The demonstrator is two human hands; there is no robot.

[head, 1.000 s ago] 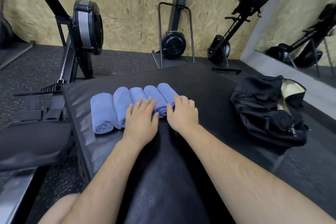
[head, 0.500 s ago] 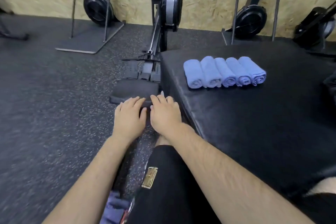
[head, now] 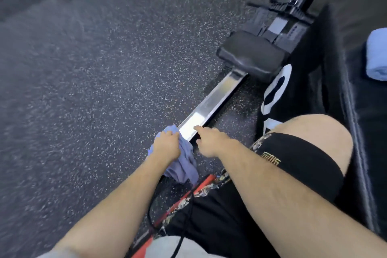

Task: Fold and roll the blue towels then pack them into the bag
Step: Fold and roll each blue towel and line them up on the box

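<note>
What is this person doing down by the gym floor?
A person is reaching down to pick up a loose towel. The left hand grips a crumpled blue towel lying on the speckled floor, beside the metal rail of a rowing machine. The right hand reaches in next to it with fingers out, holding nothing. One rolled blue towel shows at the right edge, on a black padded box. No bag is in view.

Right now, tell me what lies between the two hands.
Head view: the shiny rail and a fold of the blue towel that the left hand grips lie between it and the right hand.
</note>
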